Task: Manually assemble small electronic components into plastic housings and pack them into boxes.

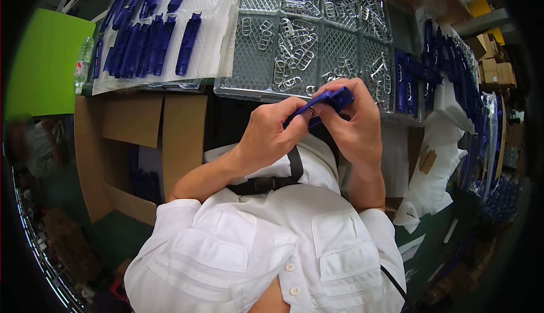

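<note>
Blue plastic part (331, 99) sits pinched between both hands, held up close in front of the chest and just short of the near edge of the clear compartment tray (258, 89). Left hand (271, 134) is closed around its lower end, thumb along the side, likely to steady it; right hand (354, 121) is curled over the upper end, fingertips pressing at the top, which looks like the working end. Whether a metal clip is already seated in it cannot be told, fingers cover that spot. The tray holds loose metal oval clips (294, 58) sorted in compartments, directly ahead of the hands, so a short reach forward gets one. Far left on the desk, more blue parts (147, 38) lie in rows on a clear sheet; another row of blue parts with clips (411, 78) stands along the right side of the tray, close to the right hand. An open cardboard box (141, 143) sits at the person's lower left below the desk edge, with blue pieces inside. Free room is tight: tray ahead, stacked parts right, box left; the only open space is the gap between chest and tray edge where the hands are.
</note>
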A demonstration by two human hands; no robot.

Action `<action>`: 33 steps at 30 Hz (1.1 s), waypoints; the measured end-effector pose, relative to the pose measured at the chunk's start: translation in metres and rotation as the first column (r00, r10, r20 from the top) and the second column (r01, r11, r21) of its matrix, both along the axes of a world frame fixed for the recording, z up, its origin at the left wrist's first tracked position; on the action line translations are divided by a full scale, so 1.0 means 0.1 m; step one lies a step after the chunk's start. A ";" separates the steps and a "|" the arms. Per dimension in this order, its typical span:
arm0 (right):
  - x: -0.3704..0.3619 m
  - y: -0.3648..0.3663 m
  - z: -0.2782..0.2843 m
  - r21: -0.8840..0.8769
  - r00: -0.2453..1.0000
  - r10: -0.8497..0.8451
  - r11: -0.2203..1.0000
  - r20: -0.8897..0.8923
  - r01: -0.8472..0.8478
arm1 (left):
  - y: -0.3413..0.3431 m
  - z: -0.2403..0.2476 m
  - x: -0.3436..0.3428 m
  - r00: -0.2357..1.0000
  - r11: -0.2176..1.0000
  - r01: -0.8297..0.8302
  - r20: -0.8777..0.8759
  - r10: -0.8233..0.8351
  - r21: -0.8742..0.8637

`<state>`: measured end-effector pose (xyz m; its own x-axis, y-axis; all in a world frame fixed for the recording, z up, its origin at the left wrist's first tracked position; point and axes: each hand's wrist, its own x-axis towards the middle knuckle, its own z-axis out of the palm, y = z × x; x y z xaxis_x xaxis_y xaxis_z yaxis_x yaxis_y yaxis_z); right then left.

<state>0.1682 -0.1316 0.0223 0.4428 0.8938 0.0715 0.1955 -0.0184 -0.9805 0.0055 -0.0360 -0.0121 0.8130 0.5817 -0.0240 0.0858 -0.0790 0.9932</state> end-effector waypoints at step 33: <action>0.07 0.14 -0.20 0.364 0.951 0.054 0.929 -0.305 0.064 | 0.47 0.18 -0.24 0.958 0.743 -0.207 0.285 0.024 0.636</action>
